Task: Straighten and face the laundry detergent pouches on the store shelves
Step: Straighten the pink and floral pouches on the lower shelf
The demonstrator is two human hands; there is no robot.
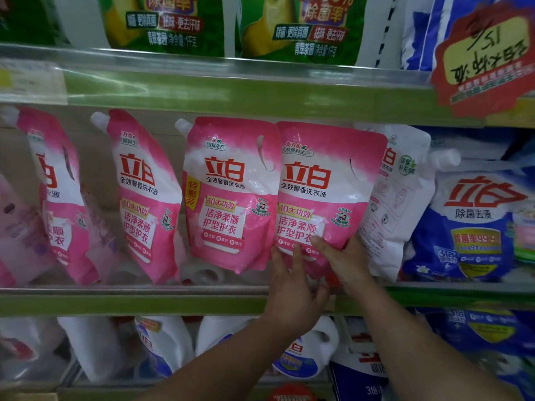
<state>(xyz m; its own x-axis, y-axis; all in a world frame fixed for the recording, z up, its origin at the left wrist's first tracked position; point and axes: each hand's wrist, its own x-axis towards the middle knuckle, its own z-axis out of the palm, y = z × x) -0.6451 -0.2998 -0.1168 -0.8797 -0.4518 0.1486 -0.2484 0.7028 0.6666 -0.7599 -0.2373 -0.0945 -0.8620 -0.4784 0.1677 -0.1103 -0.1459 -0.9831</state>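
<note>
Pink and white film is crinkling under my fingers as I am steadying the pink pouch [324, 192] on the middle shelf [133, 299]; my left hand [292, 287] is cupping its bottom edge from below, fingers spread up across the lower print, and my right hand [344, 261] is pressing the lower right corner, index finger lying along the front; both hands are closing on the same pouch rather than hanging loose, though how far the thumbs are wrapping behind I cannot tell.

I am holding it low, I judge, because the weight is sitting in the base and the soft body is slumping if gripped higher; two hands are letting me turn and square it at once.

Its long axis is running nearly upright, leaning a little to the right at the top; its printed face is pointing out toward me; its left side is overlapping the right edge of the neighbouring pink pouch [228, 195], which is just left of my hands and is also facing front.

Just right of my grip, a white pouch [402, 198] is leaning behind, showing its back panel; farther left, two more pink pouches [142, 192] are tilting and turning sideways, so they are waiting to be faced.
</note>
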